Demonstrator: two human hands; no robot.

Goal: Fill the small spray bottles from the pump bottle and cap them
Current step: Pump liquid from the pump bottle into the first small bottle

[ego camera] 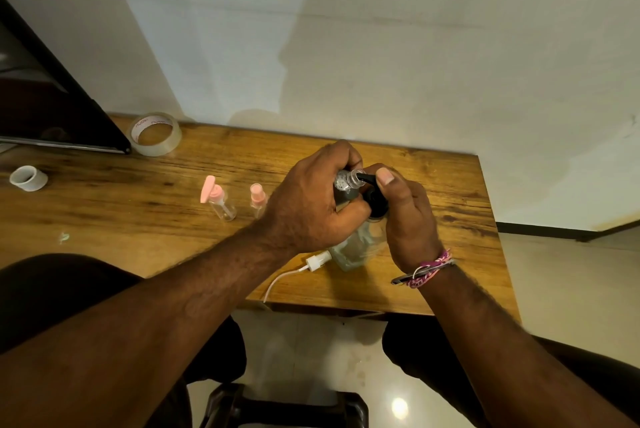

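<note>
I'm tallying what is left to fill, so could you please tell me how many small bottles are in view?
3: one in the left hand at the pump bottle spout, and two pink-capped ones, left bottle and right bottle, standing on the table. The arms may hide others.

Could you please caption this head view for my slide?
Left hand holds a small bottle at the pump bottle spout while right hand presses.

The wooden worktop (450, 185) stands against a pale wall and carries a tape roll (154, 134) near its far left edge, beside a dark screen (52, 108), with a small white ring (28, 178) nearer. Two pink-capped spray bottles (219, 202) stand mid-top. The clear pump bottle (356, 249) stands near the front edge, a white sprayer cap (318, 262) with its tube lying just beside it.
</note>
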